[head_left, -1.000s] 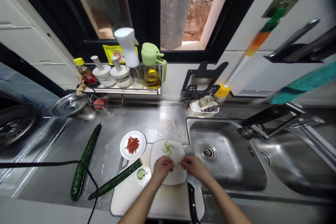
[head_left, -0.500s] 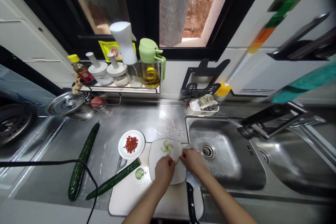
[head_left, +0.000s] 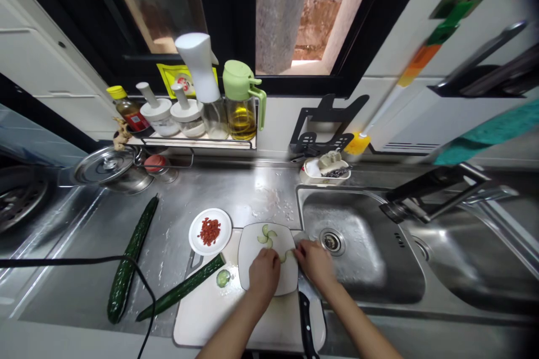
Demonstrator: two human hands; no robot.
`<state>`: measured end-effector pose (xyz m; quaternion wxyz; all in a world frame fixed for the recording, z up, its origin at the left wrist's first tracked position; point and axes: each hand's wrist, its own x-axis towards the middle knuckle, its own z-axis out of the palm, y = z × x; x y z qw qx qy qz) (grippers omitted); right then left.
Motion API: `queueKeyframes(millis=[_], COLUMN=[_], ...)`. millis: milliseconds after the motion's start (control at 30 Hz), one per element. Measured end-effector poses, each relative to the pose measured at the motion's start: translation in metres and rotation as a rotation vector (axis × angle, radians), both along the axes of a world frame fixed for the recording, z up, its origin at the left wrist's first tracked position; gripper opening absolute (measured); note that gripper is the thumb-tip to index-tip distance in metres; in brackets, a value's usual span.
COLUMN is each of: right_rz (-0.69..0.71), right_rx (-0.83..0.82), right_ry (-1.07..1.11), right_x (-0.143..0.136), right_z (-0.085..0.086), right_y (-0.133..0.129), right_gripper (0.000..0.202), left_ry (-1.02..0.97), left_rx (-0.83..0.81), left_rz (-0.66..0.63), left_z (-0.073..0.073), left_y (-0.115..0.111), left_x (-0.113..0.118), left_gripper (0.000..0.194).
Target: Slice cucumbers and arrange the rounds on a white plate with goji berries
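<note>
My left hand (head_left: 264, 274) is over a white square plate (head_left: 249, 241), its fingers pinched on a thin cucumber slice (head_left: 283, 258). At the plate's right edge, my right hand (head_left: 314, 261) has its fingertips closed on a pale green cucumber slice (head_left: 290, 253). Several curved cucumber slices (head_left: 265, 234) lie in a pinwheel near the plate's far side. Beneath the plate is a white cutting board (head_left: 210, 317). On it rest a cut cucumber (head_left: 189, 286), partly over the edge, a small round cucumber piece (head_left: 223, 278), and a black-handled knife (head_left: 307, 322) right of the plate.
A round white dish (head_left: 228, 230) of red pieces stands left of the plate. A whole cucumber (head_left: 132, 261) lies farther left, crossed by a black cable (head_left: 147, 286). The sink (head_left: 366, 269) is at the right. Behind stands a rack of seasonings with an oil bottle (head_left: 242, 115).
My right hand has shifted slightly to the right, and its curved slice shows more clearly by the fingertips. My left hand stays nearly in place, its fingers turned lower over the plate.
</note>
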<state>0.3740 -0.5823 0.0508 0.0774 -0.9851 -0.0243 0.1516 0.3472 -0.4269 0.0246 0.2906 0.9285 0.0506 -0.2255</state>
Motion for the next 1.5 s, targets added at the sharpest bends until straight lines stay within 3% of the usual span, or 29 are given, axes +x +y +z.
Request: queueKeyframes(millis=[133,367,867,1000,1167,1333,1500], right_rz=[-0.003,0.131,0.117,0.095,0.082,0.124,0.163], right_rx=[0.004,-0.062,-0.075,-0.043,0.029,0.087,0.127], right_ry=[-0.032,0.009,-0.010,-0.033,-0.026,-0.055,-0.076], right_x=[-0.023,-0.059,-0.064,-0.064,-0.067,-0.071,-0.072], right_z=[-0.003,-0.024,-0.026,-0.022,-0.018,-0.022,-0.023], right_y=[-0.002,0.013,0.017,0.017,0.023,0.031,0.041], right_gripper=[0.026,0.042,0.042,0.041,0.038,0.037,0.037], left_ry=[-0.005,-0.027,-0.119,-0.279,-0.443,-0.296,-0.201], left_rx=[0.012,-0.027,-0.086,-0.174,-0.168,-0.004,0.049], left_rz=[-0.030,-0.025,0.011,0.104,0.291,0.436,0.466], left_z=[-0.001,-0.003,-0.006,-0.004,-0.010,-0.022,-0.027], left_y=[0.001,0.002,0.007,0.029,0.082,0.126,0.135], left_x=[0.000,-0.002,-0.005,-0.020,-0.053,-0.080,-0.087], left_gripper=[0.022,0.023,0.021,0.023,0.024,0.025,0.027])
